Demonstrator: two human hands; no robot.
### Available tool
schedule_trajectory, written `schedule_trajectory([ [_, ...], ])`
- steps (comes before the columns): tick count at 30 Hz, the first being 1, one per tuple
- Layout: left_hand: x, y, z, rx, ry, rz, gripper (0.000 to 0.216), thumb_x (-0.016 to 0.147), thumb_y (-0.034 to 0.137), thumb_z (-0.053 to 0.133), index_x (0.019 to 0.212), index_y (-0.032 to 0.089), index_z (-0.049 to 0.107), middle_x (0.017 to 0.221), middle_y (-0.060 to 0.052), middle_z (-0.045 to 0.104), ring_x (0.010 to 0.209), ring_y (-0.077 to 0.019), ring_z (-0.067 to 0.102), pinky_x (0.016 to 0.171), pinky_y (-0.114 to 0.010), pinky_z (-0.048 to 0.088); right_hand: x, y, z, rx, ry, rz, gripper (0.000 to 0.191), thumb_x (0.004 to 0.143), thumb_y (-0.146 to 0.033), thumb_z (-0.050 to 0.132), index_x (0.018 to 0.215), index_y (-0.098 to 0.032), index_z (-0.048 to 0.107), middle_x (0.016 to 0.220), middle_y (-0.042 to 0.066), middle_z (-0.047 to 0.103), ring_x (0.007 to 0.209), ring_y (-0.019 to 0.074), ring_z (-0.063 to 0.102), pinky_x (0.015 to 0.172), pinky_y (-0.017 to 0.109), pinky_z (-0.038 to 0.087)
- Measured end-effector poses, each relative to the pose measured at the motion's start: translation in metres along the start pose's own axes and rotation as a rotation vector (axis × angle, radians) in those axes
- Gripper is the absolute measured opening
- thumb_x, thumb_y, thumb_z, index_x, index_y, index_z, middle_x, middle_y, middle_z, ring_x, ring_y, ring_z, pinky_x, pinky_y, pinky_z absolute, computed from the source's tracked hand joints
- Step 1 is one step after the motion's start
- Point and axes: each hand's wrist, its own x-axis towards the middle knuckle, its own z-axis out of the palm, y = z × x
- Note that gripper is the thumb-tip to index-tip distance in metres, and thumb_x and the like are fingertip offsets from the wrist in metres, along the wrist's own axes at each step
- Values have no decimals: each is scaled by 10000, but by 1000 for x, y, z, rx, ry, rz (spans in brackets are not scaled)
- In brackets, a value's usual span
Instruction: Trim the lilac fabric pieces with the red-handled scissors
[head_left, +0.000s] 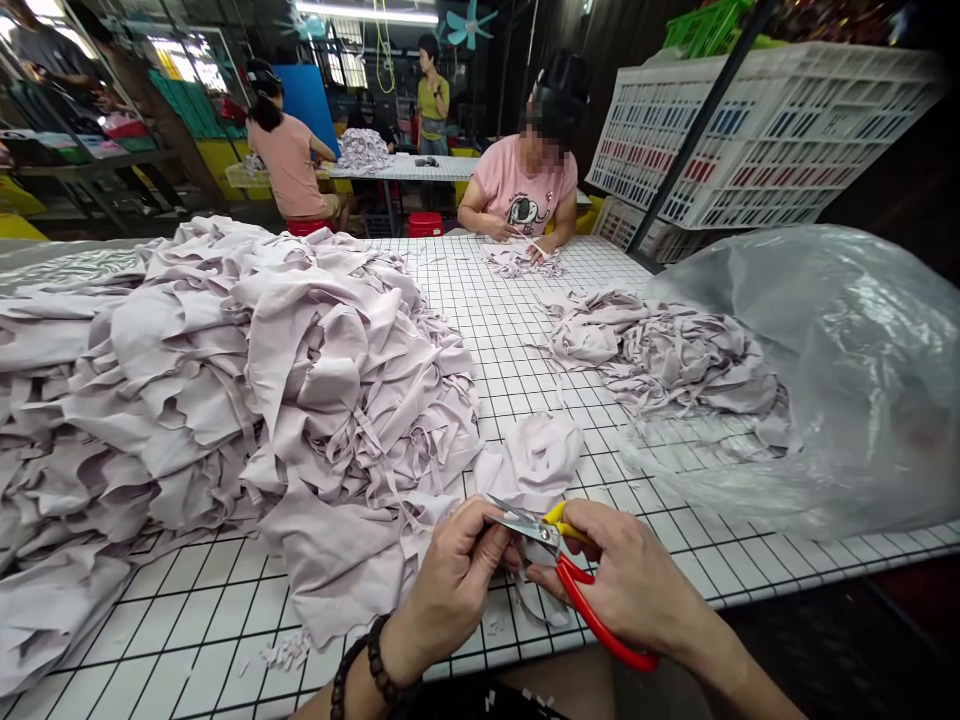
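My right hand (pixel 637 580) is closed round red-and-yellow thread snips (pixel 577 585), whose metal blades point left toward my left hand. My left hand (pixel 454 580), with a dark bead bracelet on the wrist, pinches a piece of pale lilac fabric (pixel 360 560) at the blades' tips. Both hands work at the near edge of a white gridded table (pixel 525 330). A huge heap of the same lilac fabric pieces (pixel 225 390) fills the table's left half and reaches my left hand. A small bunched piece (pixel 536 455) lies just beyond the snips.
A smaller lilac pile (pixel 660 355) lies at centre right beside a large clear plastic bag (pixel 817 370). A person in a pink shirt (pixel 521 185) works at the far end. White crates (pixel 757 130) stack at the back right. Small fabric scraps (pixel 285 650) dot the near edge.
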Motion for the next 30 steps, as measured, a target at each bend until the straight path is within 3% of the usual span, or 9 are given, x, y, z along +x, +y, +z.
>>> schedule_trajectory([
  [9, -2, 1, 0, -37, -15, -50, 222, 973, 301, 420, 872, 171, 568, 772, -19, 562, 703, -121, 563, 660, -242, 454, 0, 6, 8, -29, 110, -76, 363, 724, -400, 685, 642, -211, 387, 591, -47, 459, 539, 107, 379, 522, 244, 261],
  [14, -4, 1, 2, -75, -12, -77, 229, 966, 310, 433, 875, 160, 579, 765, -27, 572, 690, -124, 568, 673, -248, 468, -1, 12, 11, 110, 116, -79, 401, 714, -385, 711, 584, -197, 381, 546, -54, 420, 513, 89, 344, 503, 240, 249],
  [19, -2, 0, 5, -142, 7, -102, 230, 956, 326, 454, 926, 153, 603, 802, -40, 588, 709, -131, 590, 680, -254, 499, -2, 13, 7, 742, -122, 180, 371, 799, -516, 614, 675, -190, 488, 581, -43, 461, 491, 87, 381, 462, 217, 315],
  [23, 2, 2, 13, -88, -24, -47, 225, 960, 293, 441, 963, 164, 625, 888, -61, 615, 725, -137, 603, 699, -276, 522, 9, 1, 14, 1209, -208, 246, 426, 865, -596, 470, 762, -190, 544, 671, 6, 580, 556, 135, 543, 565, 263, 463],
  [27, 0, 6, 17, 188, -71, 112, 171, 925, 218, 499, 913, 180, 666, 1160, -105, 581, 1071, -211, 561, 950, -349, 464, 22, -7, 33, 1448, -19, 378, 274, 750, -418, 717, 739, -195, 559, 697, -19, 556, 611, 121, 542, 580, 226, 475],
  [30, -5, 11, -1, 373, -70, 104, 210, 923, 210, 491, 1053, 209, 656, 1360, -111, 441, 1093, -213, 543, 980, -378, 451, 26, -1, 39, 1545, 123, 424, 271, 648, -267, 820, 752, -204, 577, 712, -37, 550, 655, 112, 544, 617, 200, 486],
])
